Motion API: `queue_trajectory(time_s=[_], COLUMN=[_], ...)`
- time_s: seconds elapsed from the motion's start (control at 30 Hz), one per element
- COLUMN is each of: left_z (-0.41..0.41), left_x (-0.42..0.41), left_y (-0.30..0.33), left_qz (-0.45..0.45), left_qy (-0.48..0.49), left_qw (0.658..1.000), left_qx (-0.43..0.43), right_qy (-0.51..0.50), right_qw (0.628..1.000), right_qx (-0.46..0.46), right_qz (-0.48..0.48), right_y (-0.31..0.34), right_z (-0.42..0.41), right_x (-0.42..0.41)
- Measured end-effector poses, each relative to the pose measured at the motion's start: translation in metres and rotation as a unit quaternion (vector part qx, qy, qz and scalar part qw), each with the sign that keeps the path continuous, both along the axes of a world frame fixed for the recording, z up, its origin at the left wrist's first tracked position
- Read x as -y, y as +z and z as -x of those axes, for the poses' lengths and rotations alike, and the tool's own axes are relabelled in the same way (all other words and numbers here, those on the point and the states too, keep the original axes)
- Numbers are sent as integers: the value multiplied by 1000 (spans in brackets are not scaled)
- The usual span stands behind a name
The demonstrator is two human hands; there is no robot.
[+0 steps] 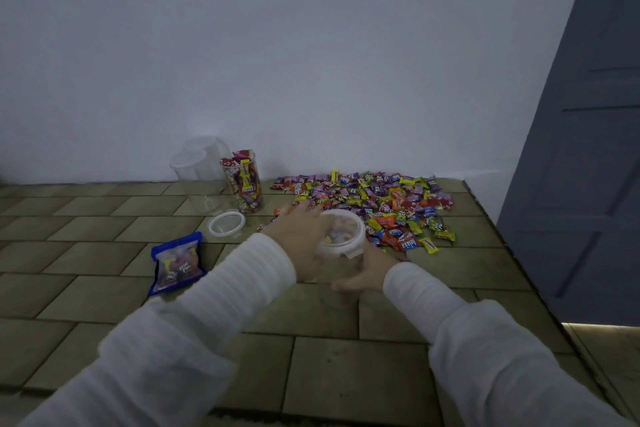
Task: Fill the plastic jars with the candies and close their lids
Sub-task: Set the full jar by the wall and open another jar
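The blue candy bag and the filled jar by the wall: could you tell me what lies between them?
In the head view, a loose white lid lies flat on the floor between the blue bag and the filled jar.

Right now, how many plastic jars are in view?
4: one held jar between both hands, one full jar by the wall, two empty jars left of it, overlapping.
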State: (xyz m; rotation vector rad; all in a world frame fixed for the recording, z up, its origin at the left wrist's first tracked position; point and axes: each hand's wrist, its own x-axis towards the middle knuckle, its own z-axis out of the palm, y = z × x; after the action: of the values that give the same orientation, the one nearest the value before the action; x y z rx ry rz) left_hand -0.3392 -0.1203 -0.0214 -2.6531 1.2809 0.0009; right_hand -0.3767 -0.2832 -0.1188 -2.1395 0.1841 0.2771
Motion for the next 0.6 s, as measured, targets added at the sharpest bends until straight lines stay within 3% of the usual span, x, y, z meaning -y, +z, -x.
queue_trajectory(time_s=[0.13,0.37,0.6], left_z=[1,15,-7], left_x=[1,21,-13], left_y=[-22,-34,-33], left_qz=[58,64,104], left_qy=[46,107,-23], left_qw=[997,992,994], left_qx=[-4,29,-14], right_qy=[-2,-14,-8], right_qw=[999,999,999], right_qx=[20,22,44], right_qz=[25,22,-13], right_y=[-1,-9,-16], right_z=[0,-7,-7], right_x=[1,3,3])
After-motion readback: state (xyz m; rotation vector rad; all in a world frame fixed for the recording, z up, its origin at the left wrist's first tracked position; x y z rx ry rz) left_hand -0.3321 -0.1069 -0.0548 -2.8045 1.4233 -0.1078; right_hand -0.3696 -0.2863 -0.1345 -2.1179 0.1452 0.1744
